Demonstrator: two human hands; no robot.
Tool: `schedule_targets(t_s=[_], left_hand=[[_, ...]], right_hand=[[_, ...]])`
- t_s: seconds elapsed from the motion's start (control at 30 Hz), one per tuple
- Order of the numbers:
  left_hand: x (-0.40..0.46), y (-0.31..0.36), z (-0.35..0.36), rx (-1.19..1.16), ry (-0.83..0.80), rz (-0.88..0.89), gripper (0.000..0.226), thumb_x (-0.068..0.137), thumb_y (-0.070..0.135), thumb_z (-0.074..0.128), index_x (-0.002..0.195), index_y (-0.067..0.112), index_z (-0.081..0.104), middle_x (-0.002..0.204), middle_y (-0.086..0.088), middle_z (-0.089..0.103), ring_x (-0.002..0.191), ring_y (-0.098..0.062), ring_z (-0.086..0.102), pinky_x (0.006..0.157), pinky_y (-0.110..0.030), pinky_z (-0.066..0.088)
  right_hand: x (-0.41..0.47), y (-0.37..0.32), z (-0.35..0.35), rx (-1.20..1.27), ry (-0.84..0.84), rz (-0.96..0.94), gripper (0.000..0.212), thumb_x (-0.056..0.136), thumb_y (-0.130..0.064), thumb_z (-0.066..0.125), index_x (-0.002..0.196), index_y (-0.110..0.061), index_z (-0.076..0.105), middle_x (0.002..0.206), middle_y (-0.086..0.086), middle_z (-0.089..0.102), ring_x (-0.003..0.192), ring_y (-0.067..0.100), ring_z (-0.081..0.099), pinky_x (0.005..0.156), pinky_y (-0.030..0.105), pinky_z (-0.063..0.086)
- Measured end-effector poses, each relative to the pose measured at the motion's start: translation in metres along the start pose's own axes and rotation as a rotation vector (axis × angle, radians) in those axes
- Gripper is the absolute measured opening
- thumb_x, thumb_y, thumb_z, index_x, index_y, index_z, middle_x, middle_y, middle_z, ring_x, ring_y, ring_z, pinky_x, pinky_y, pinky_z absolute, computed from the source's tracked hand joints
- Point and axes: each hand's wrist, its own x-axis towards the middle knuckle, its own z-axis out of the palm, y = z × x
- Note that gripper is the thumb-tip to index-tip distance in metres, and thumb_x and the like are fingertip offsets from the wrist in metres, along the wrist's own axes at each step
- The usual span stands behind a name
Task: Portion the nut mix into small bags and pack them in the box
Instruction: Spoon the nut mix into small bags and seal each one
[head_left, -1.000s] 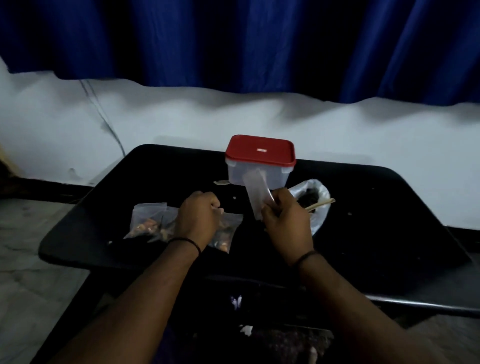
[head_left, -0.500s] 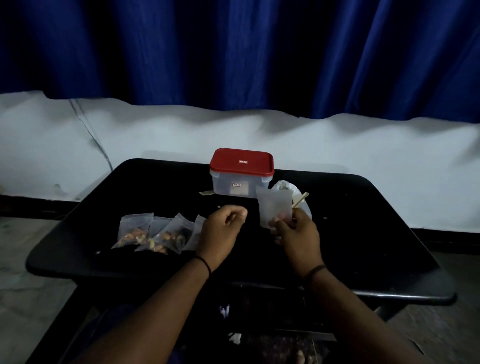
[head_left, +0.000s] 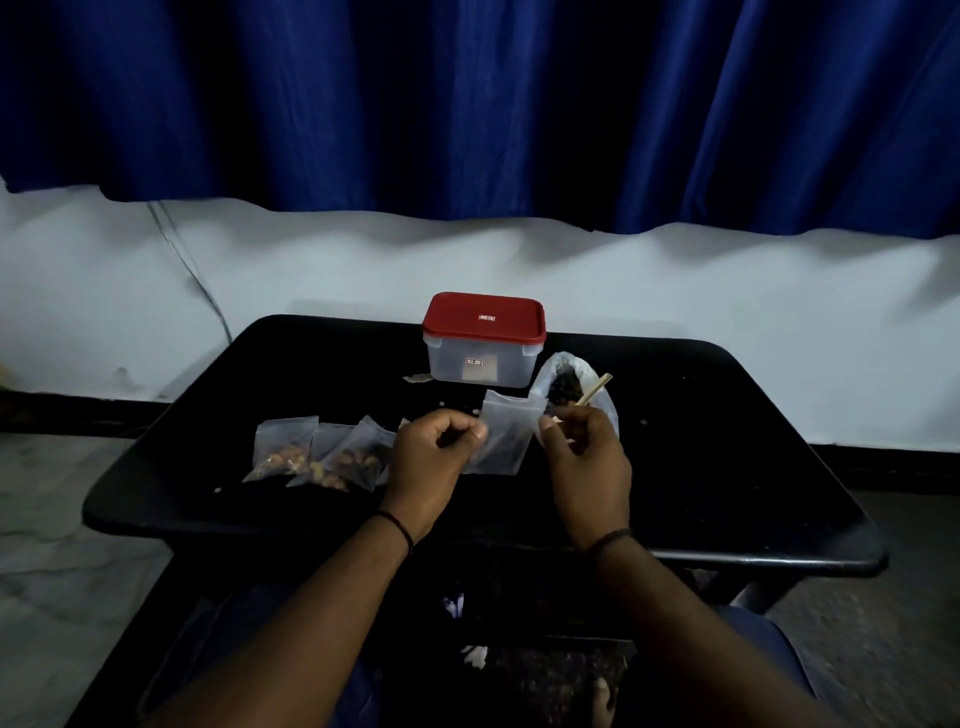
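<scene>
Left hand (head_left: 431, 457) and right hand (head_left: 582, 457) are pinching the empty small bag (head_left: 506, 441) by its side edges between them; it's looking featherlight, limp, slippery, so top-edge pinches suit opening.

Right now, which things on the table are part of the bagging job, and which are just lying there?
In use:
empty small bag, in the grip of left hand and right hand
filled bags
open nut mix bag with wooden scoop
red-lidded box

Lying about:
paper scrap
wall cable

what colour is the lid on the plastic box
Red, on a clear box; the lid shows best in the head view, at the table's far side.
</scene>
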Motion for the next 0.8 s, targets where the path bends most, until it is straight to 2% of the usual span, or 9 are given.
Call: schedule_targets(t_s=[0.07,0.17,0.23,0.33,0.43,0.5,0.6,0.67,0.8], left_hand=[[-0.005,-0.001,0.002,0.139,0.043,0.139,0.007,0.085,0.008,0.073,0.081,0.014,0.074,0.08,0.004,0.072,0.074,-0.003,0.066,0.07,-0.02,0.052],[-0.009,-0.001,0.004,0.349,0.075,0.39,0.003,0.082,0.01,0.077,0.082,0.013,0.076,0.081,0.004,0.067,0.075,-0.005,0.062,0.069,-0.019,0.05],[-0.01,-0.003,0.005,0.45,0.035,0.52,0.003,0.084,0.015,0.074,0.084,0.013,0.076,0.082,0.004,0.065,0.077,-0.008,0.061,0.069,-0.021,0.049],[-0.008,-0.009,0.007,0.547,-0.014,0.606,0.011,0.083,0.023,0.071,0.087,0.015,0.077,0.084,0.004,0.065,0.08,-0.014,0.06,0.071,-0.027,0.05],[-0.006,-0.011,0.011,0.548,-0.09,0.543,0.022,0.082,0.037,0.069,0.092,0.019,0.076,0.087,0.008,0.064,0.085,-0.009,0.059,0.075,-0.022,0.049],[-0.007,-0.009,0.015,0.399,-0.121,0.392,0.025,0.085,0.044,0.065,0.098,0.025,0.074,0.091,0.012,0.064,0.086,-0.004,0.06,0.077,-0.017,0.05],[-0.003,-0.005,0.021,0.19,-0.075,0.198,0.011,0.088,0.033,0.07,0.099,0.03,0.071,0.091,0.009,0.07,0.086,-0.004,0.065,0.075,-0.022,0.054],[0.0,-0.005,0.022,0.147,-0.066,0.159,0.01,0.089,0.028,0.071,0.099,0.029,0.071,0.091,0.011,0.072,0.088,0.001,0.066,0.074,-0.016,0.052],[0.005,-0.005,0.02,0.114,-0.107,0.134,0.024,0.086,0.033,0.069,0.105,0.02,0.074,0.096,0.012,0.073,0.089,0.003,0.068,0.074,-0.015,0.052]], right_hand=[[-0.001,-0.005,-0.003,0.085,0.024,0.071,0.032,0.093,-0.048,0.059,0.085,-0.018,0.065,0.075,-0.004,0.07,0.07,0.01,0.066,0.065,0.024,0.052],[-0.002,-0.011,-0.007,0.223,-0.137,0.267,0.05,0.091,-0.057,0.056,0.082,-0.009,0.067,0.07,0.008,0.073,0.056,0.019,0.064,0.05,0.029,0.048],[0.0,-0.01,-0.009,0.276,-0.221,0.348,0.043,0.093,-0.047,0.06,0.086,-0.006,0.069,0.075,0.013,0.074,0.054,0.021,0.062,0.046,0.026,0.044],[0.004,-0.007,-0.008,0.396,-0.23,0.419,0.02,0.095,-0.017,0.06,0.09,0.001,0.065,0.074,0.017,0.07,0.049,0.019,0.06,0.042,0.023,0.043],[0.01,-0.004,-0.005,0.386,-0.174,0.334,0.019,0.093,-0.012,0.063,0.077,-0.003,0.065,0.063,0.008,0.065,0.051,0.017,0.059,0.044,0.024,0.048],[0.013,-0.002,-0.004,0.352,-0.164,0.245,0.02,0.09,-0.014,0.068,0.072,-0.007,0.067,0.061,0.002,0.065,0.054,0.012,0.06,0.048,0.024,0.051],[0.014,-0.002,-0.001,0.334,-0.212,0.17,0.014,0.086,-0.015,0.073,0.072,-0.011,0.071,0.066,0.005,0.07,0.06,0.013,0.064,0.052,0.025,0.053],[0.014,0.0,0.002,0.315,-0.268,0.13,0.011,0.085,-0.014,0.074,0.075,-0.009,0.073,0.069,0.01,0.072,0.059,0.014,0.064,0.052,0.023,0.052],[0.019,0.004,0.005,0.381,-0.364,0.186,0.014,0.085,-0.013,0.074,0.081,0.001,0.071,0.067,0.012,0.069,0.055,0.013,0.062,0.05,0.022,0.05]])
